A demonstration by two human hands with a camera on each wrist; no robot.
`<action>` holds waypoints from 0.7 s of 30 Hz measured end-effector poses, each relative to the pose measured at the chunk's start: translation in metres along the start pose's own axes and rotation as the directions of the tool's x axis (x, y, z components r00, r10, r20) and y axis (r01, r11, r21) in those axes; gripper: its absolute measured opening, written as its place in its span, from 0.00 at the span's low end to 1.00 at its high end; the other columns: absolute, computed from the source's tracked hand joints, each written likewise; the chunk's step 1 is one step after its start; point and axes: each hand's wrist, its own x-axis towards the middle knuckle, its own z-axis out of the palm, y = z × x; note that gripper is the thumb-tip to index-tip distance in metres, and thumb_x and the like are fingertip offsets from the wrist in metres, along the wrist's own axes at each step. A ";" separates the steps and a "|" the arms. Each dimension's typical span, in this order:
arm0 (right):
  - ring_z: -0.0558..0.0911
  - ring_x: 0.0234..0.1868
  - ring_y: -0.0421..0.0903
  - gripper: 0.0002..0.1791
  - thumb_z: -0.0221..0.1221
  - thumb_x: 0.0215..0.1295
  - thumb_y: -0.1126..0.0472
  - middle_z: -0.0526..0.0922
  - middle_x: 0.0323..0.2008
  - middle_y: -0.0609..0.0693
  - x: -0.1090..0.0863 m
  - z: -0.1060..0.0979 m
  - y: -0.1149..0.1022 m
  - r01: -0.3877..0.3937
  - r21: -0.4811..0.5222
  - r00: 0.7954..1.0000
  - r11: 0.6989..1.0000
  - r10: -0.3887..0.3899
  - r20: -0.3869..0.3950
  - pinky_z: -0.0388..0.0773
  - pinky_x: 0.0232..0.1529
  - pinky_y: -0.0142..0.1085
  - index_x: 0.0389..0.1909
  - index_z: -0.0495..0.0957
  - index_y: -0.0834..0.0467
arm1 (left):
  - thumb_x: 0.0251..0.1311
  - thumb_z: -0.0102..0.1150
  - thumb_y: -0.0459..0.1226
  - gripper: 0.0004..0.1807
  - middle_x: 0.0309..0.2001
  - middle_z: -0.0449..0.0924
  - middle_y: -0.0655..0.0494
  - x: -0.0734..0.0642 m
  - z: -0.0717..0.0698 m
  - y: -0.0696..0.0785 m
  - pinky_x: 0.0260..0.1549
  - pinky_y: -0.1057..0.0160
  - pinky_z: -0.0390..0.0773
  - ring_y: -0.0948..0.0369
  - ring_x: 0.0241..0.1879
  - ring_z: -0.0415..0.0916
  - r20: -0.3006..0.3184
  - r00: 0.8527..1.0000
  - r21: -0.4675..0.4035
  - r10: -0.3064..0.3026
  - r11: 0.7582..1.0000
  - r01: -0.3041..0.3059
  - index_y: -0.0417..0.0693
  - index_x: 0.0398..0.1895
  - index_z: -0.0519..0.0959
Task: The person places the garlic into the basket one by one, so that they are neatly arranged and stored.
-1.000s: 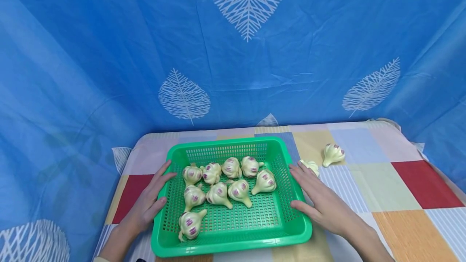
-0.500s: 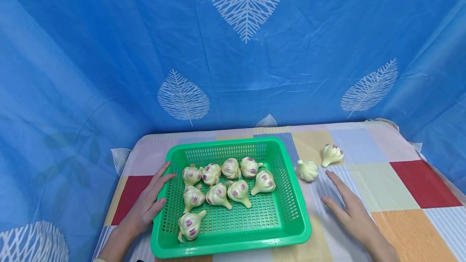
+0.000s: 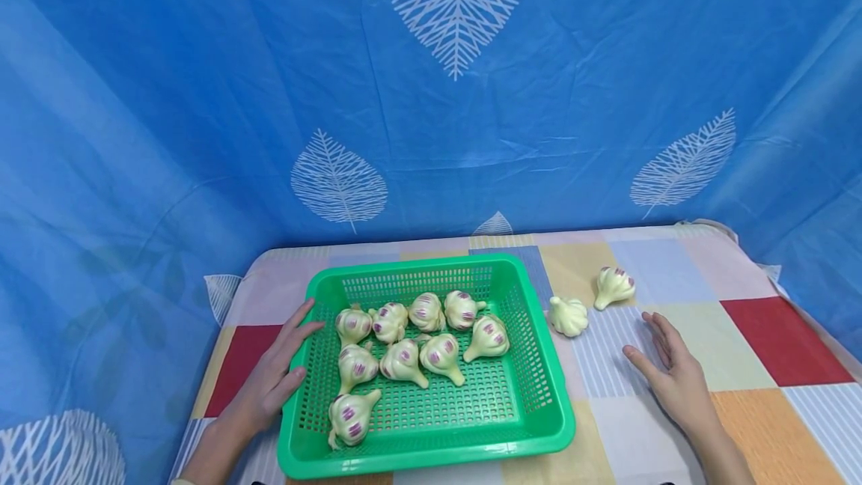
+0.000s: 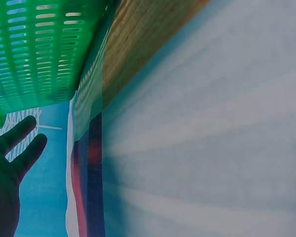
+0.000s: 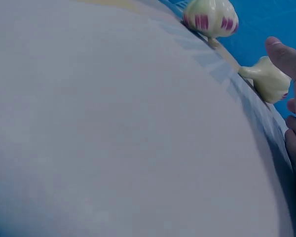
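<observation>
A green plastic basket (image 3: pixel 471 455) with perforated walls stands on the table, several garlic bulbs (image 3: pixel 442 356) lying in its back and left part. My left hand (image 3: pixel 272 373) is at the basket's left rim with fingers extended and thumb apart; the left wrist view shows two fingers (image 4: pixel 20 143) below the basket's slotted wall (image 4: pixel 49 54). To the right of the basket lie two more bulbs, a pale garlic bulb (image 3: pixel 569 316) near the rim and a purple-striped garlic bulb (image 3: pixel 615 287) farther back. My right hand (image 3: pixel 676 380) hovers right of them, fingers loosely bent, holding nothing.
The table has a patchwork cloth (image 3: pixel 741 335) of coloured squares. A blue curtain (image 3: pixel 539 171) with white leaf prints rises behind the table and along both sides.
My right hand has left the basket's right side and moved right over the cloth, uncovering the pale garlic bulb. My left hand and the basket have stayed in place.
</observation>
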 end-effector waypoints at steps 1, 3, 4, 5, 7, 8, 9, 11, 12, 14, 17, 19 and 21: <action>0.54 0.68 0.19 0.46 0.66 0.67 0.63 0.63 0.70 0.72 0.003 0.000 0.001 -0.015 -0.004 1.000 1.000 0.015 -0.002 0.53 0.60 0.13 0.77 0.50 0.68 | 0.61 0.51 0.36 0.33 0.79 0.48 0.44 0.000 0.000 0.000 0.59 0.64 0.71 0.56 0.76 0.50 0.000 1.000 0.000 -0.002 1.000 0.002 0.41 0.72 0.66; 0.55 0.74 0.30 0.47 0.66 0.67 0.60 0.61 0.72 0.71 0.011 0.001 0.003 -0.047 -0.004 0.999 0.999 0.047 0.002 0.53 0.59 0.12 0.78 0.48 0.66 | 0.62 0.51 0.36 0.33 0.79 0.48 0.44 -0.001 0.000 0.000 0.56 0.62 0.74 0.56 0.75 0.50 -0.001 1.000 0.006 -0.004 1.000 0.004 0.41 0.72 0.66; 0.56 0.76 0.37 0.48 0.66 0.67 0.59 0.61 0.72 0.71 0.015 0.001 0.004 -0.058 0.000 0.998 0.998 0.058 0.007 0.52 0.59 0.12 0.79 0.47 0.65 | 0.62 0.51 0.36 0.33 0.79 0.48 0.44 -0.001 0.000 0.000 0.55 0.60 0.76 0.56 0.75 0.50 -0.002 1.000 0.008 -0.003 1.000 0.003 0.41 0.72 0.66; 0.56 0.77 0.44 0.49 0.66 0.68 0.58 0.60 0.73 0.70 0.020 0.002 0.005 -0.065 0.000 0.998 0.998 0.065 0.011 0.52 0.59 0.12 0.79 0.46 0.65 | 0.62 0.51 0.36 0.33 0.79 0.48 0.43 -0.001 0.000 0.000 0.55 0.59 0.76 0.56 0.75 0.50 -0.001 1.000 0.009 -0.003 1.000 0.003 0.41 0.72 0.66; 0.56 0.76 0.58 0.50 0.67 0.67 0.58 0.58 0.74 0.70 0.030 0.003 0.007 -0.074 0.019 0.997 0.997 0.073 0.016 0.52 0.59 0.12 0.80 0.45 0.64 | 0.62 0.52 0.36 0.33 0.79 0.48 0.43 -0.001 0.000 0.000 0.53 0.58 0.78 0.56 0.75 0.50 -0.001 1.000 0.009 -0.002 1.000 0.002 0.41 0.72 0.66; 0.56 0.75 0.61 0.51 0.67 0.67 0.58 0.57 0.74 0.70 0.035 0.003 0.008 -0.075 0.037 0.997 0.997 0.074 0.018 0.52 0.59 0.12 0.80 0.44 0.64 | 0.62 0.52 0.36 0.33 0.79 0.48 0.43 -0.001 0.000 0.000 0.53 0.59 0.78 0.56 0.75 0.50 -0.001 1.000 0.011 -0.001 1.000 0.001 0.41 0.72 0.66; 0.55 0.75 0.62 0.51 0.67 0.67 0.59 0.57 0.74 0.70 0.041 0.004 0.009 -0.075 0.053 0.997 0.996 0.074 0.016 0.52 0.60 0.13 0.80 0.43 0.64 | 0.62 0.52 0.36 0.33 0.79 0.48 0.43 -0.001 0.000 -0.001 0.54 0.59 0.77 0.56 0.75 0.50 0.000 1.000 0.010 0.000 1.000 0.000 0.40 0.72 0.66; 0.54 0.76 0.62 0.52 0.67 0.67 0.59 0.55 0.75 0.70 0.051 0.006 0.012 -0.076 0.089 0.997 0.993 0.075 0.014 0.52 0.61 0.14 0.80 0.42 0.64 | 0.62 0.51 0.36 0.32 0.79 0.48 0.43 -0.001 -0.001 -0.001 0.56 0.61 0.75 0.56 0.75 0.50 0.002 1.000 0.003 0.001 1.000 -0.001 0.40 0.72 0.66; 0.54 0.76 0.61 0.52 0.67 0.67 0.60 0.54 0.75 0.70 0.056 0.008 0.013 -0.080 0.107 0.997 0.991 0.079 0.014 0.53 0.62 0.15 0.80 0.42 0.64 | 0.63 0.51 0.36 0.32 0.79 0.48 0.43 -0.001 -0.001 -0.002 0.57 0.63 0.73 0.56 0.75 0.50 0.002 1.000 0.002 0.002 1.000 -0.002 0.40 0.72 0.66; 0.53 0.77 0.60 0.52 0.66 0.67 0.59 0.53 0.76 0.70 0.065 0.010 0.014 -0.088 0.131 0.996 0.987 0.087 0.019 0.52 0.62 0.15 0.80 0.42 0.65 | 0.63 0.51 0.37 0.32 0.79 0.48 0.43 0.000 -0.001 -0.003 0.59 0.64 0.70 0.55 0.76 0.50 0.003 1.000 0.000 0.005 1.000 -0.005 0.40 0.72 0.65; 0.53 0.76 0.62 0.52 0.67 0.66 0.58 0.53 0.76 0.70 0.077 0.012 0.017 -0.093 0.153 0.996 0.984 0.090 0.027 0.52 0.63 0.16 0.79 0.43 0.66 | 0.64 0.51 0.37 0.32 0.79 0.48 0.42 0.000 -0.001 -0.004 0.59 0.64 0.70 0.55 0.76 0.49 0.006 1.000 -0.002 0.014 1.000 -0.014 0.39 0.72 0.65; 0.53 0.76 0.63 0.52 0.68 0.66 0.58 0.54 0.75 0.70 0.084 0.013 0.018 -0.096 0.157 0.995 0.983 0.092 0.037 0.52 0.63 0.15 0.79 0.43 0.66 | 0.64 0.51 0.37 0.32 0.79 0.47 0.42 0.000 0.000 -0.004 0.58 0.63 0.72 0.55 0.76 0.49 0.008 1.000 -0.004 0.020 1.000 -0.020 0.39 0.72 0.65; 0.57 0.75 0.63 0.52 0.69 0.65 0.58 0.57 0.74 0.70 0.090 0.013 0.019 -0.099 0.143 0.995 0.985 0.094 0.041 0.55 0.61 0.15 0.79 0.46 0.67 | 0.63 0.51 0.37 0.32 0.79 0.48 0.42 0.000 0.000 -0.004 0.57 0.62 0.73 0.55 0.76 0.49 0.008 1.000 -0.003 0.023 1.000 -0.023 0.39 0.72 0.65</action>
